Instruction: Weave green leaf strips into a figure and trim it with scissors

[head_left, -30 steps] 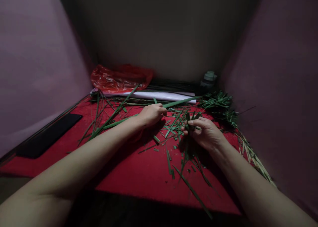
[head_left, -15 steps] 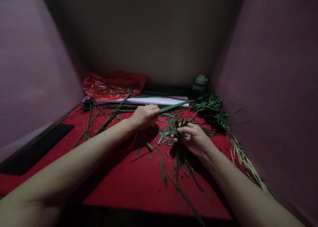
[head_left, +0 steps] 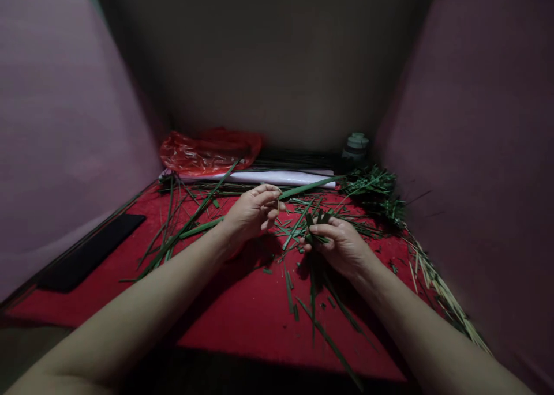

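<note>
My left hand (head_left: 255, 211) hovers over the middle of the red tabletop, fingers curled. Its thumb and fingertips pinch a thin, pale strip (head_left: 278, 204). Just behind it, a long green leaf blade (head_left: 309, 186) slants across the table. To the right, my right hand (head_left: 340, 239) is closed on a small bundle of folded green leaf strips (head_left: 310, 233), short ends poking up between the fingers and longer ends hanging below. Green leaf scraps (head_left: 289, 291) lie beneath and around both hands.
Across the back are a crumpled red plastic bag (head_left: 203, 155), a rolled white sheet (head_left: 277, 178) and a bottle (head_left: 355, 146). Dark green foliage (head_left: 376, 190) and pale stalks (head_left: 445, 297) line the right. Long blades (head_left: 190, 233) and a black flat object (head_left: 93, 254) lie left. Pink walls flank the table.
My left hand has turned so its curled fingers and the thin strip show. My right hand keeps its hold on the leaf bundle. The view has shifted slightly.
</note>
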The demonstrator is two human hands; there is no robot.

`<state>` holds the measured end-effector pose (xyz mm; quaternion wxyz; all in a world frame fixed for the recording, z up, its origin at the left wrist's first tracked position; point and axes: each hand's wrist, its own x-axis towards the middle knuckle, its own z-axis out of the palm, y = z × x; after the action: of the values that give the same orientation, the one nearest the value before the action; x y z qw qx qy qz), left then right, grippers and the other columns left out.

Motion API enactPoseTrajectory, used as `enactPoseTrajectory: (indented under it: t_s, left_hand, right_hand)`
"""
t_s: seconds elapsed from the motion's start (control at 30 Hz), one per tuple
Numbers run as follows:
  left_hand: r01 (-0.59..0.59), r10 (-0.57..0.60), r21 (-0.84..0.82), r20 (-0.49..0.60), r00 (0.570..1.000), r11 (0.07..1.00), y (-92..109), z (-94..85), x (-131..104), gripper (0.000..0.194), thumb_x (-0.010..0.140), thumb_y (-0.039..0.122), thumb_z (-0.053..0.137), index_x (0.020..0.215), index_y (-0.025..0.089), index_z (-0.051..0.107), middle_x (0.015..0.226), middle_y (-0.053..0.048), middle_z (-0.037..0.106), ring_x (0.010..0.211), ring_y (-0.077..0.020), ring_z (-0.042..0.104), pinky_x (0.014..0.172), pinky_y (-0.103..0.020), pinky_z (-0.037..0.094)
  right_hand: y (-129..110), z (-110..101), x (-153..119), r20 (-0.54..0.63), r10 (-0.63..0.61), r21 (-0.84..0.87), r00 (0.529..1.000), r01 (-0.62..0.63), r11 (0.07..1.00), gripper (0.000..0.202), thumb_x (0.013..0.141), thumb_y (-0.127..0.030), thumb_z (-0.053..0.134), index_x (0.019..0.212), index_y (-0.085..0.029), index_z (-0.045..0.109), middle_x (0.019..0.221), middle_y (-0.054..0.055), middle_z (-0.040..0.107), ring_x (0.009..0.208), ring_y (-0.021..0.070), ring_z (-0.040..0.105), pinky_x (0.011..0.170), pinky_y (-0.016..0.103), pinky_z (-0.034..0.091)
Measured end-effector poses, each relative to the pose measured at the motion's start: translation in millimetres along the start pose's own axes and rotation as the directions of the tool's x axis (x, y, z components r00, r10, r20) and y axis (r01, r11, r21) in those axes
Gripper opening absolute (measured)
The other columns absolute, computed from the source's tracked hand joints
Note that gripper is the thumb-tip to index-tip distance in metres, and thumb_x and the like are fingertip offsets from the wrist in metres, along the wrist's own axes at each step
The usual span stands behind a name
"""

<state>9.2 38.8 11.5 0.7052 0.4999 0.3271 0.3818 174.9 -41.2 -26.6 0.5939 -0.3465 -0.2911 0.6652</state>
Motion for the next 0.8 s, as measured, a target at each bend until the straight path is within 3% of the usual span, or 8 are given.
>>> enactPoseTrajectory:
  t_s: [0.2,0.4,0.63,0.8]
  left_hand:
    - [0.018,-0.017,-0.073,0.018,1.0,0.997,-13,0.1,-4,0.016,0.071,0.014,0.061,0.086,0.015,0.054,0.068,-0.001,0.062,0.045,-0.0046,0.051,0.037,-0.013,0.041]
    - [0.007,-0.004,-0.053,0.05,0.999,0.999,-21,-2.9,-6,0.015,0.069,0.013,0.063,0.082,0.011,0.056,0.07,-0.003,0.063,0.047,-0.0055,0.054,0.039,-0.015,0.045]
    - [0.031,-0.034,0.092,0.03,0.999,0.995,-22,-4.1,-11,0.016,0.069,0.022,0.064,0.079,0.014,0.056,0.069,-0.002,0.063,0.042,-0.0058,0.05,0.033,-0.017,0.041]
    - [0.002,-0.034,0.29,0.104,0.994,0.957,-17,2.5,-23,0.011,0.072,0.025,0.061,0.076,0.015,0.057,0.059,0.002,0.06,0.037,-0.0037,0.044,0.033,-0.014,0.03]
  right_hand:
    - [3,3,-1,-0.011,0.025,-0.006,1.0,-0.025,1.0,0.018,0.058,-0.01,0.067,0.072,-0.015,0.057,0.063,-0.001,0.06,0.055,0.0139,0.059,0.05,0.027,0.048]
    - [6,1,0,-0.004,0.031,-0.009,1.0,-0.031,0.999,0.017,0.059,-0.01,0.068,0.072,-0.015,0.057,0.066,-0.002,0.059,0.057,0.0131,0.059,0.053,0.027,0.048]
    - [9,-1,1,-0.019,0.029,-0.012,0.999,-0.029,1.0,0.017,0.06,-0.011,0.068,0.072,-0.016,0.057,0.066,-0.002,0.059,0.057,0.0125,0.058,0.054,0.028,0.049]
    - [9,1,1,-0.034,0.001,-0.009,0.999,-0.001,1.0,0.018,0.06,-0.011,0.067,0.074,-0.016,0.057,0.07,-0.001,0.061,0.059,0.0128,0.058,0.055,0.03,0.05]
